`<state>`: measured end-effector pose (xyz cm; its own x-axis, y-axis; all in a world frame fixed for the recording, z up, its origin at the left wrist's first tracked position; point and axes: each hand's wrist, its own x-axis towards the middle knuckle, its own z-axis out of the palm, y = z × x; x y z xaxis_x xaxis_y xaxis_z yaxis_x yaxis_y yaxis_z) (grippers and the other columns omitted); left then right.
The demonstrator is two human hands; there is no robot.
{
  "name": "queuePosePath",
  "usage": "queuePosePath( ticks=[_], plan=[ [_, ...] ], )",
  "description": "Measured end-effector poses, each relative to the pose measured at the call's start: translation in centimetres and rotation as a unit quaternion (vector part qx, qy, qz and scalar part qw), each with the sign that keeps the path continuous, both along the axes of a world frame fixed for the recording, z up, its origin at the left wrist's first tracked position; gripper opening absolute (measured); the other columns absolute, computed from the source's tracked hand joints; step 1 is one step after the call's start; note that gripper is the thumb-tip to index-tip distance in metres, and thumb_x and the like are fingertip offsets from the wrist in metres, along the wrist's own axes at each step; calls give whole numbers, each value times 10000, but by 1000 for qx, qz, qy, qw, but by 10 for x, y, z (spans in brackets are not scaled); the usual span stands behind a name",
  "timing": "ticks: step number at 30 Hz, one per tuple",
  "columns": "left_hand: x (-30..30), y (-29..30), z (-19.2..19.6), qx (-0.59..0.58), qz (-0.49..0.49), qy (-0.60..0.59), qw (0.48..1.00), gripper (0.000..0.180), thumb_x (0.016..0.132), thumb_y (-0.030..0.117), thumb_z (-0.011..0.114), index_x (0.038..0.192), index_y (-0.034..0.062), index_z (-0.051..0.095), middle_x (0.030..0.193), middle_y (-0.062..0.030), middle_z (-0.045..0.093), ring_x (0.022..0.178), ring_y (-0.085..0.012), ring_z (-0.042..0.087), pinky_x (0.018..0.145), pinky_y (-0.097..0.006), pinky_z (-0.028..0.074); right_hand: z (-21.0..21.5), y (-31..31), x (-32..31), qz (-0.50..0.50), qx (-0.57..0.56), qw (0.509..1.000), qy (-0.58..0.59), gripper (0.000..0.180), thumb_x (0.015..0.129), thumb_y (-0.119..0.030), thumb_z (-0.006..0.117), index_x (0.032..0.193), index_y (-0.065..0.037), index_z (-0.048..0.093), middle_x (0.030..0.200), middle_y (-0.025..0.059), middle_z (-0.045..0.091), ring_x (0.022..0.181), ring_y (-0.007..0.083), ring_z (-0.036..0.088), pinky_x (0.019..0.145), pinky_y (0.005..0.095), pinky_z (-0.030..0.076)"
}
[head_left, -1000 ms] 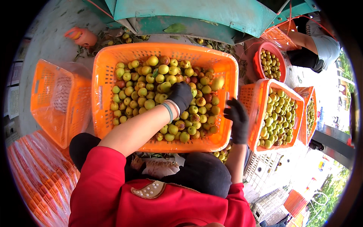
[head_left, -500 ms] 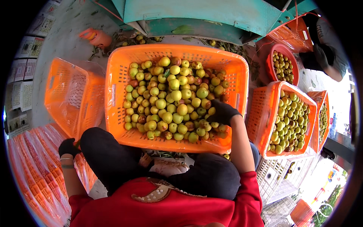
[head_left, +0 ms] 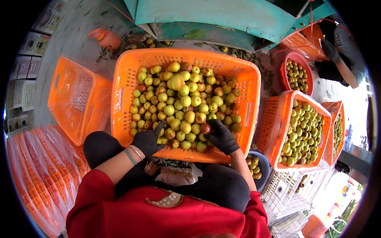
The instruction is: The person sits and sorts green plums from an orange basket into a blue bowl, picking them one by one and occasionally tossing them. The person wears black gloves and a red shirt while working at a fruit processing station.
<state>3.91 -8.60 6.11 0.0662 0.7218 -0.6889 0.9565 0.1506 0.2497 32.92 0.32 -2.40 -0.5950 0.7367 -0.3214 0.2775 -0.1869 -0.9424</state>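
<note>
A large orange plastic basket (head_left: 186, 158) lined with clear film sits before my crossed legs, filled with yellow-green and reddish-brown jujubes (head_left: 169, 110). My left hand (head_left: 147, 140), in a black glove, rests over the near left of the pile, thumb and forefinger apart; its other fingers are partly hidden. At the near right, my right hand (head_left: 222, 137), also black-gloved, has its thumb and fingertips round a dark red jujube (head_left: 205, 128). Toward the far side, one larger-looking yellow-green jujube (head_left: 175, 82) is smeared by motion above the others.
An emptier-looking orange crate (head_left: 81, 99) stands left, above film-wrapped stacked orange crates (head_left: 47, 170). At right are a jujube-filled orange crate (head_left: 274, 119), a red tub (head_left: 283, 73) and a dark bucket (head_left: 263, 174). A teal metal machine (head_left: 206, 18) stands beyond; another person (head_left: 345, 59) works far right.
My left hand has come from beside the left crate into the basket. My right hand has drawn nearer and slightly left, now at a dark red jujube. The dark bucket has come into view.
</note>
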Motion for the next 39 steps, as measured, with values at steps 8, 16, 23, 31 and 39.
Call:
queuePosePath(
  ticks=[8,16,23,31,39],
  plan=[
    [-15,30,-33,83,79,-58,992,690,692,238,662,1321,135,397,821,-187,637,734,-354,633,636,-440,508,-1,7,-1,-69,-177,972,140,444,777,-7,676,1176,-104,507,1063,-14,573,937,103,557,794,275,499],
    [-33,53,-18,5,190,-136,972,658,747,330,677,1303,108,405,832,-142,643,804,-285,642,728,-393,507,32,21,3,-83,-291,937,176,462,841,-32,616,1278,-125,500,1046,-3,589,849,105,600,659,267,531],
    [-58,49,-16,166,182,-149,958,425,804,237,682,1180,86,551,869,-112,646,787,-254,638,707,-350,502,32,23,4,-88,-286,939,170,488,791,-58,700,1248,-97,535,1022,3,621,867,84,591,639,231,520],
    [-49,47,1,192,127,-129,965,408,799,234,686,1163,100,558,885,-124,644,808,-272,638,705,-348,502,34,26,2,-52,-233,961,138,649,711,57,733,1306,-72,507,1159,22,604,1063,133,558,893,303,502],
    [-48,56,13,170,138,-161,962,413,798,270,676,1146,83,554,902,-138,655,834,-294,645,719,-383,509,27,29,17,-174,-269,911,260,362,723,33,655,1062,-68,582,997,76,622,851,161,611,672,280,542]
  ],
)
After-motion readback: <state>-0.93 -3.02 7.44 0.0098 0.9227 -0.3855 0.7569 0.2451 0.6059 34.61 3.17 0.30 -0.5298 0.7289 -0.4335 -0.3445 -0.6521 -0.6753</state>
